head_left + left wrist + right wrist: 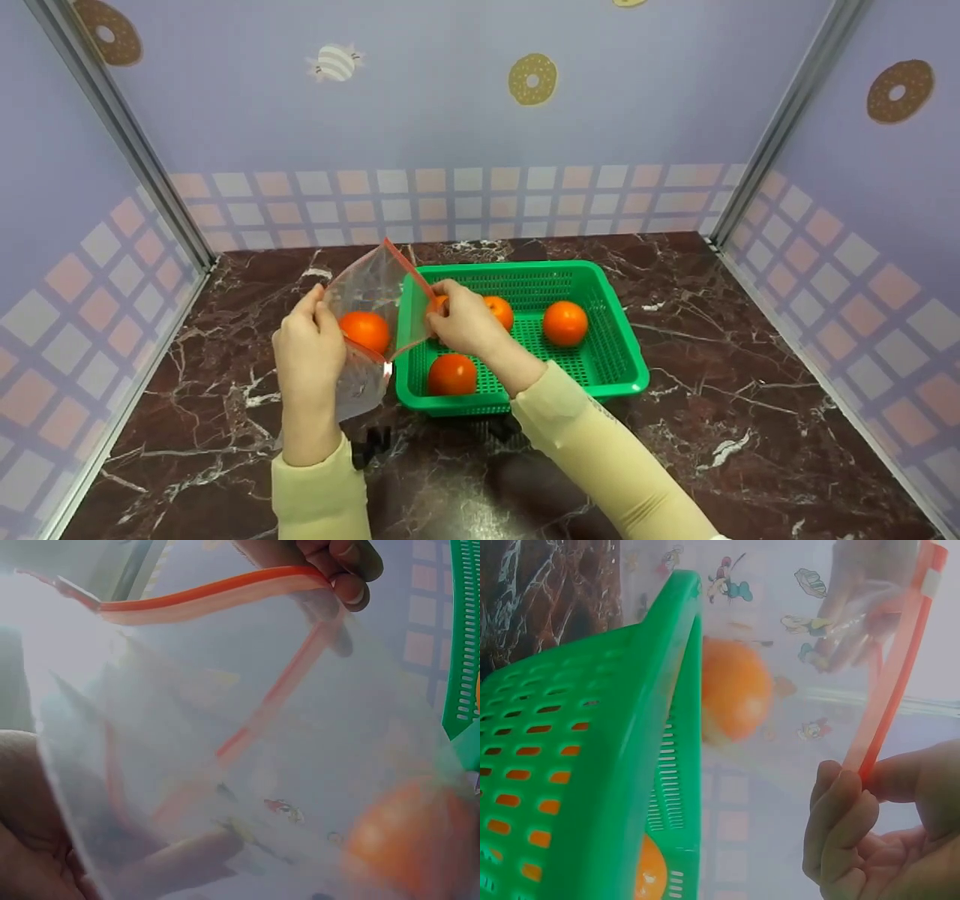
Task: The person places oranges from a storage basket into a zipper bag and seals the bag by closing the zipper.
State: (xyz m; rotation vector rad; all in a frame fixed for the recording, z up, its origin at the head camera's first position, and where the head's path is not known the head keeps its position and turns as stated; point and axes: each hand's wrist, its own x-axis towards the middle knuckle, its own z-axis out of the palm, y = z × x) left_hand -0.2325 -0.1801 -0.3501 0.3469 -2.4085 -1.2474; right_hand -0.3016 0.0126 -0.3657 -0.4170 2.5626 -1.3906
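Note:
A clear zip bag [360,397] with a red zip edge is held up with its mouth spread wide. One orange [365,332] lies inside it, blurred through the plastic in the left wrist view. My left hand [307,349] grips the bag's left side, thumb near the mouth. On the opposite side, my right hand [466,319] pinches the red zip edge between thumb and fingers, above the green basket's left part. Small cartoon prints and a white slider [931,583] show on the bag in the right wrist view.
The green plastic basket [517,265] stands right of the bag on a dark marbled table [720,360]. Several oranges lie in it, one near the front left [452,374] and another at the right [565,323]. Patterned walls enclose the table's back and sides.

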